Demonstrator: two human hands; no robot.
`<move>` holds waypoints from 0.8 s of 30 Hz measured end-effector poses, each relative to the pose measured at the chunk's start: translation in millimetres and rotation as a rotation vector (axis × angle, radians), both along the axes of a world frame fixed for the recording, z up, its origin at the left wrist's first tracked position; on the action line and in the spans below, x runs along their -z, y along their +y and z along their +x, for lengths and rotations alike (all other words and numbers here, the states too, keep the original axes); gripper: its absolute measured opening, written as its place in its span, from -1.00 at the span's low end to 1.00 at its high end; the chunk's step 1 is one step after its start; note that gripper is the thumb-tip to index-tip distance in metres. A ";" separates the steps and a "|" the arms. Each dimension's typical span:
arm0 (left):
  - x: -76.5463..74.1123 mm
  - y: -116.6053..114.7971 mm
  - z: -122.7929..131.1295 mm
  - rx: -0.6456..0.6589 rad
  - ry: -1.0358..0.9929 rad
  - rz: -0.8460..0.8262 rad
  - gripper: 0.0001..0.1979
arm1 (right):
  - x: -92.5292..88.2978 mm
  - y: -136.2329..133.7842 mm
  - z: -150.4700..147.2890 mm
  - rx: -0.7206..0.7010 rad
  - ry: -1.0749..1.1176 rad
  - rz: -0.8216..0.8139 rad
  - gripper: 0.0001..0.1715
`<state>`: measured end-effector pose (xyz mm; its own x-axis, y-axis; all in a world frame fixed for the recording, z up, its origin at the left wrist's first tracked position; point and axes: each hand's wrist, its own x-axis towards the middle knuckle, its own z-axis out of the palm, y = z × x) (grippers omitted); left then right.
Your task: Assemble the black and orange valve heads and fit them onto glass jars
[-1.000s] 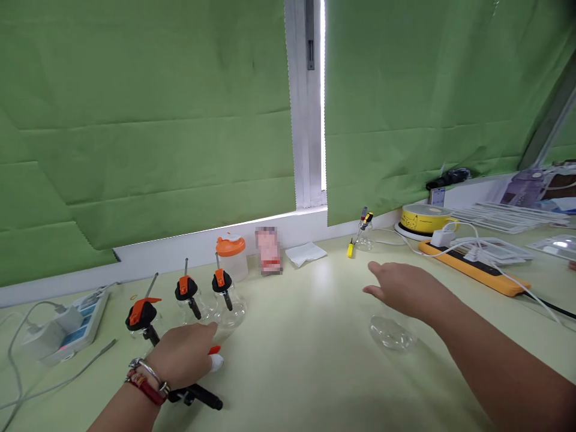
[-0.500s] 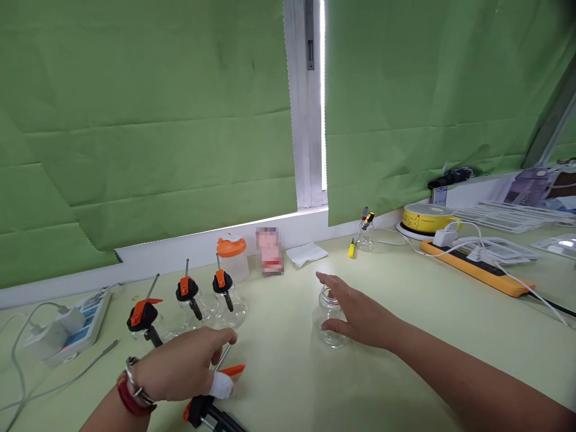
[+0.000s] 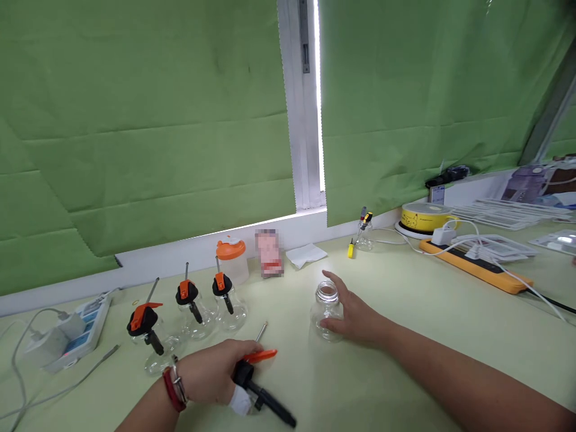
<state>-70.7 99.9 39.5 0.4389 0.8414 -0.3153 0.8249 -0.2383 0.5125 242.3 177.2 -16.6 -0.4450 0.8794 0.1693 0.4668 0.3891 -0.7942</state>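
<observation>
My left hand (image 3: 220, 373), with white tape on its thumb, grips a black pump top (image 3: 265, 396) that has an orange lever (image 3: 261, 356) and a thin metal rod. My right hand (image 3: 355, 313) is curved around the right side of a clear glass jar (image 3: 326, 315). That jar stands upright with its mouth uncovered. Left of it stand three glass bottles with black and orange tops: one at the left (image 3: 143, 321), one in the middle (image 3: 189, 294) and one at the right (image 3: 224, 285).
Behind are an orange-lidded cup (image 3: 233, 264), a blurred pink item (image 3: 270, 253) and white tissue (image 3: 306, 255). Screwdrivers stand in a small jar (image 3: 365, 237). An orange power strip (image 3: 477, 268) lies right, near a yellow container (image 3: 425, 219); a white strip (image 3: 83, 336) lies left.
My left hand has moved right, bringing the pump top up and rightward from the table's front edge. My right hand has closed in on the jar, which sits slightly further left and back.
</observation>
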 end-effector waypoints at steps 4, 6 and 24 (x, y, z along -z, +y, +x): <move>17.7 3.7 16.5 -0.087 -0.133 -0.035 -0.47 | 7.0 7.2 -0.7 -0.193 0.013 -0.083 -0.11; 26.7 6.5 19.9 -0.139 -0.205 -0.039 -0.48 | 8.2 8.0 -1.0 -0.250 0.024 -0.111 -0.14; 47.5 15.6 24.7 -0.460 -0.707 0.094 -0.18 | -10.6 18.1 21.3 0.125 -0.071 0.018 -0.05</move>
<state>-46.0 115.5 -8.0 0.1143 0.9933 -0.0151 0.3433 -0.0253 0.9389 263.6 195.3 -6.0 -0.3439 0.9257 0.1573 0.5668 0.3382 -0.7512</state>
